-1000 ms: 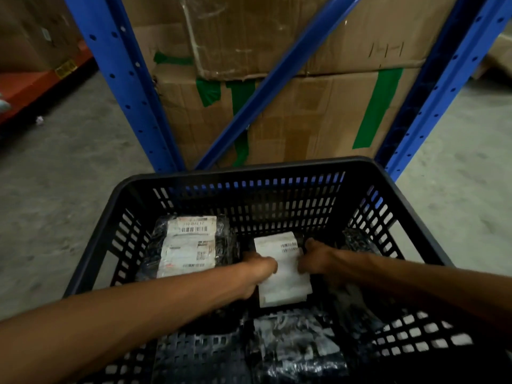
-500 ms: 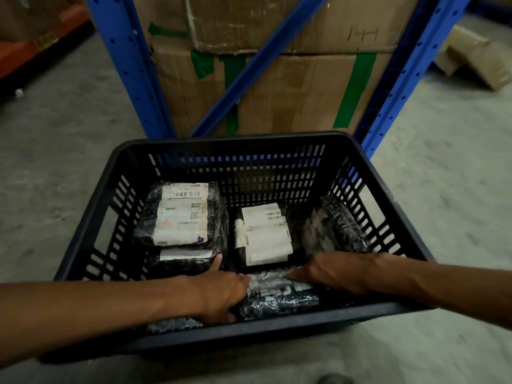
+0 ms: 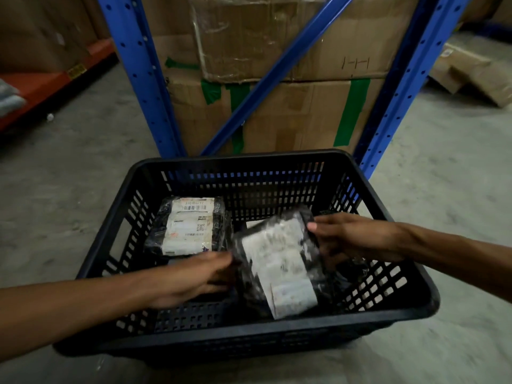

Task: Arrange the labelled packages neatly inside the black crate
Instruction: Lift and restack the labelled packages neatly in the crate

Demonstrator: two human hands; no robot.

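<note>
The black slotted crate (image 3: 249, 338) stands on the concrete floor in front of me. A black-wrapped package with a long white label (image 3: 277, 261) is tilted up in the crate's middle, blurred by motion. My left hand (image 3: 194, 278) grips its left edge and my right hand (image 3: 349, 236) grips its upper right corner. Another labelled package (image 3: 191, 225) lies flat on a stack at the back left of the crate. More dark packages under my right hand are mostly hidden.
A blue steel rack (image 3: 144, 79) with a diagonal brace stands right behind the crate, holding taped cardboard boxes (image 3: 291, 112). An orange shelf beam (image 3: 41, 87) runs at the left. Flattened cardboard (image 3: 471, 70) lies on the floor at the right.
Both hands have lifted a package from the crate's near side and tilted it up over the middle, hiding the small labelled package there. The view pulled back.
</note>
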